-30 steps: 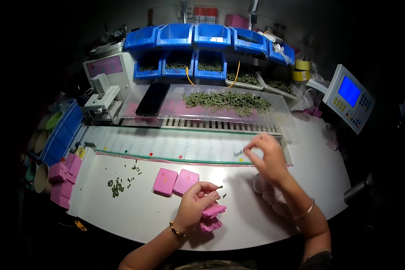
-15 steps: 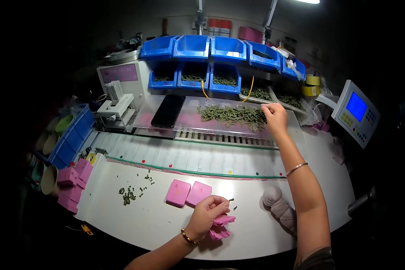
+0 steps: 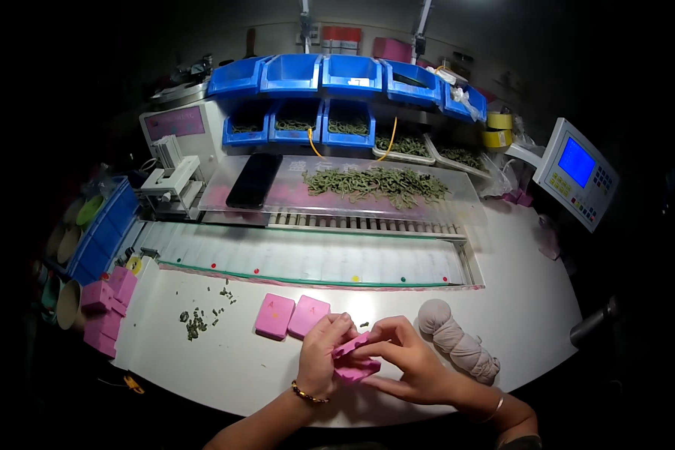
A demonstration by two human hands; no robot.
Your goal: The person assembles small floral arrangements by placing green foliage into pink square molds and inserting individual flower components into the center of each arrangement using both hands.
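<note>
1. Your left hand (image 3: 324, 352) and right hand (image 3: 406, 361) both close round one small pink case (image 3: 355, 360), near the worktop (image 3: 502, 315) edge at 6 o'clock; fingers pinch it, seemingly to steady it.
2. Two more pink cases (image 3: 291, 316) lie at its 10 o'clock.

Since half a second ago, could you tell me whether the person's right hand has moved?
Yes. The right hand has come back from the pile of green pieces on the clear shelf, toward the near table edge, and now meets the left hand at the pink case.
</note>
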